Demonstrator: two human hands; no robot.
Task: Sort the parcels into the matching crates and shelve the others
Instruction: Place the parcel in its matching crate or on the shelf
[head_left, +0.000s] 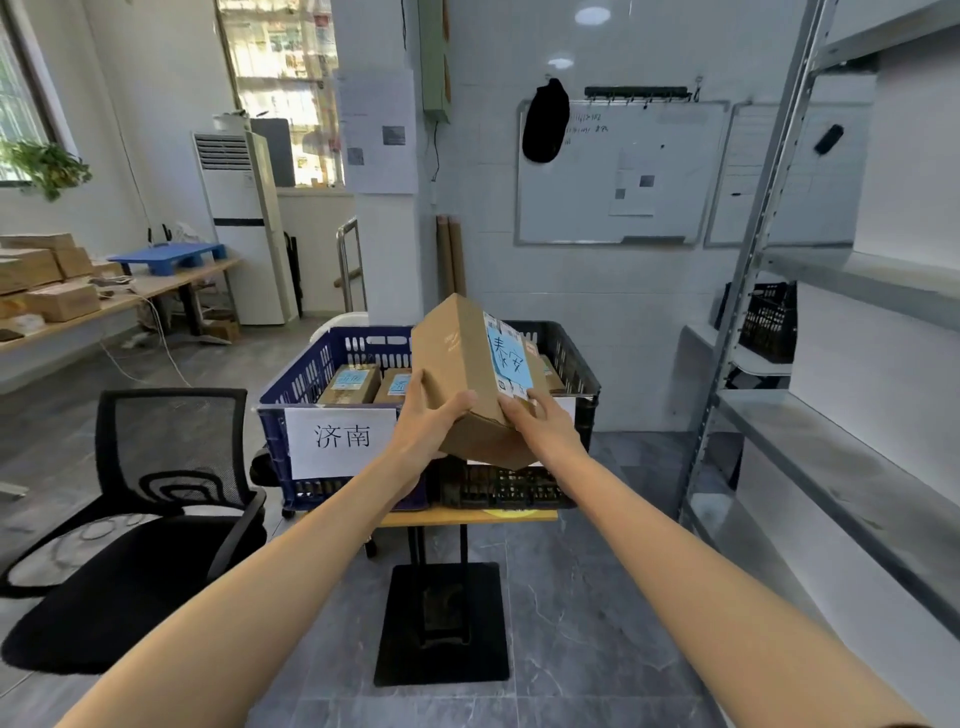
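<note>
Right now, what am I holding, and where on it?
A cardboard box, both hands at its near end: left hand on the plain side, right hand beside the blue label.

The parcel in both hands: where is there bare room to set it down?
The grey shelf boards on the right lie bare, beside the black crate. The blue crate holds parcels at its back; the far left table is crowded with boxes.
</note>
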